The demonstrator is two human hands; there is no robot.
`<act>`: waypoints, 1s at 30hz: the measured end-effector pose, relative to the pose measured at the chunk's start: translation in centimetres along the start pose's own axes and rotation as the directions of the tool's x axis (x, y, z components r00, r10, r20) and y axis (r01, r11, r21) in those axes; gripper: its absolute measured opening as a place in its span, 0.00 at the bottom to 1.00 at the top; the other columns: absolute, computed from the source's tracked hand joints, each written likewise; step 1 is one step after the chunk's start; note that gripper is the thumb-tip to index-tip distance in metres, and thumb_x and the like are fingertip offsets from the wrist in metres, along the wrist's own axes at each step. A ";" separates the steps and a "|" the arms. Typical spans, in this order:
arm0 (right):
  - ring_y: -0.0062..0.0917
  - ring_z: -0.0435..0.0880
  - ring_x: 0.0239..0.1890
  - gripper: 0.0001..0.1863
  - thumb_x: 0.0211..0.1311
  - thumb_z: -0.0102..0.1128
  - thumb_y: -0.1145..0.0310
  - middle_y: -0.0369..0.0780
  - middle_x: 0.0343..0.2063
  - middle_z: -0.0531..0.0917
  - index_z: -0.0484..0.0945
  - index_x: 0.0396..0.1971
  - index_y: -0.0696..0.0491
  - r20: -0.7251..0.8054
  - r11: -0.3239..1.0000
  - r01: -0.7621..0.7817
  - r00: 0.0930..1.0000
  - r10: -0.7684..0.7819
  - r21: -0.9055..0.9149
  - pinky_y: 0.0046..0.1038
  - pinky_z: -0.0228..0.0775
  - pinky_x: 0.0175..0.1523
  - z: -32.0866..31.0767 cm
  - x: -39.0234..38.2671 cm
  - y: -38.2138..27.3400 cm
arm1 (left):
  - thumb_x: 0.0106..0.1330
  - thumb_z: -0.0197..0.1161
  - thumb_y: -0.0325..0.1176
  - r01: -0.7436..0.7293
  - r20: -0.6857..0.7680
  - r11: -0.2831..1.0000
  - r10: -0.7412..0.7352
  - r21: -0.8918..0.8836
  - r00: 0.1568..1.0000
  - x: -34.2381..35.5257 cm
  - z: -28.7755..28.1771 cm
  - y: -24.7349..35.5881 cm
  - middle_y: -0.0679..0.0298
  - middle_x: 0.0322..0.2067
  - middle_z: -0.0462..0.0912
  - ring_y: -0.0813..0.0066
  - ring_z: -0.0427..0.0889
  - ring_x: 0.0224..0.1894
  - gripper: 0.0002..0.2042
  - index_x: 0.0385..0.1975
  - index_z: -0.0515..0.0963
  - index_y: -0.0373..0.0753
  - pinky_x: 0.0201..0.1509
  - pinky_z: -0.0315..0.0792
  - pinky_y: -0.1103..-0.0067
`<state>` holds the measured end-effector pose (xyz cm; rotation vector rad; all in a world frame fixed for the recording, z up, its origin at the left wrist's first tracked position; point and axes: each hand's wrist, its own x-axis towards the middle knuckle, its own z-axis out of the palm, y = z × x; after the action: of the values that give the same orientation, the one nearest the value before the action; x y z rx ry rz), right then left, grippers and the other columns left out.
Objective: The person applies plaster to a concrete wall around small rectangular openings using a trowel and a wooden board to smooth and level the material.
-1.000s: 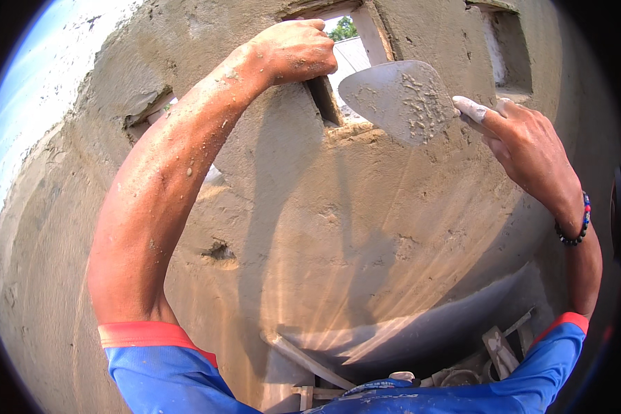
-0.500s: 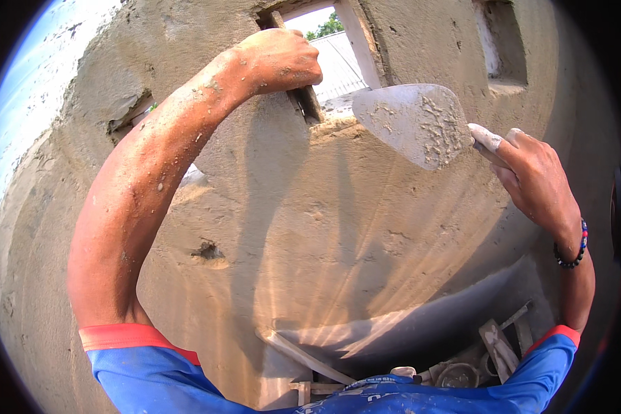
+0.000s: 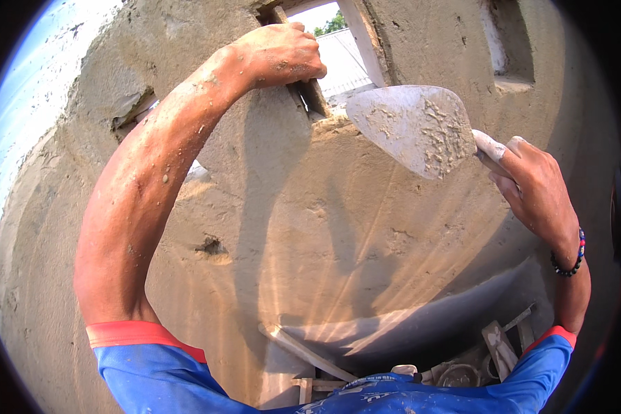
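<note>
Two hands working at a plastered wall [image 3: 338, 228]: left hand [image 3: 283, 55] is gripping a wooden strip [image 3: 309, 93], fingers clamped; right hand [image 3: 535, 190] is holding a trowel [image 3: 410, 127], fingers wrapped around its handle.

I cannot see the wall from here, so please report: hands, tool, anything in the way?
Left hand grips wooden strip at opening edge. Right hand holds trowel, mortar on blade, off the wall. Nothing between.
</note>
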<state>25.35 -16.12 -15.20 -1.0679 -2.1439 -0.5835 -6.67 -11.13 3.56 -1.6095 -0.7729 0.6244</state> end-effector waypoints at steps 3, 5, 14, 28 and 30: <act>0.39 0.75 0.30 0.21 0.48 0.66 0.76 0.42 0.26 0.72 0.77 0.47 0.52 0.000 1.000 -0.011 1.000 0.011 0.020 0.40 0.67 0.35 0.0 0.0 -0.2 | 0.62 0.60 0.34 -0.022 0.026 1.000 0.022 -0.001 0.999 0.3 0.0 -0.2 0.69 0.31 0.83 0.74 0.81 0.46 0.03 0.31 0.80 0.46 0.57 0.74 0.77; 0.39 0.75 0.30 0.21 0.48 0.66 0.76 0.42 0.26 0.72 0.77 0.47 0.52 -0.003 0.999 -0.022 1.000 0.022 0.035 0.40 0.67 0.35 0.1 -0.1 -0.2 | 0.62 0.60 0.34 -0.030 -0.004 0.999 0.030 -0.018 1.000 0.3 0.1 -0.2 0.69 0.31 0.83 0.73 0.81 0.45 0.03 0.31 0.80 0.46 0.57 0.73 0.77; 0.38 0.74 0.28 0.22 0.48 0.66 0.76 0.42 0.25 0.72 0.77 0.47 0.52 -0.050 0.995 -0.015 0.999 0.020 0.102 0.39 0.67 0.34 0.1 -0.3 -0.5 | 0.62 0.60 0.35 -0.031 -0.006 0.999 0.031 -0.032 0.999 0.2 -0.6 -0.3 0.68 0.31 0.84 0.72 0.82 0.44 0.04 0.29 0.80 0.45 0.54 0.76 0.76; 0.36 0.73 0.29 0.30 0.50 0.64 0.75 0.41 0.25 0.71 0.74 0.58 0.48 -0.033 0.984 0.023 0.999 -0.018 0.179 0.38 0.67 0.34 0.7 -0.5 -1.2 | 0.62 0.62 0.36 0.016 0.001 0.998 -0.016 0.061 1.000 -0.6 -0.4 1.1 0.74 0.37 0.83 0.79 0.77 0.49 0.03 0.34 0.81 0.50 0.60 0.67 0.79; 0.36 0.73 0.28 0.32 0.50 0.64 0.75 0.41 0.24 0.71 0.73 0.59 0.47 -0.027 0.983 0.020 1.000 -0.016 0.181 0.38 0.68 0.34 1.0 -0.9 -1.0 | 0.62 0.62 0.36 0.000 0.015 0.999 0.000 0.038 1.000 -0.7 -1.0 1.6 0.73 0.35 0.83 0.78 0.77 0.49 0.03 0.34 0.81 0.50 0.59 0.67 0.80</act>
<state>24.59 -16.56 -16.67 -0.9372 -2.1404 -0.3986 -6.16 -12.48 2.14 -1.5718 -0.7678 0.6480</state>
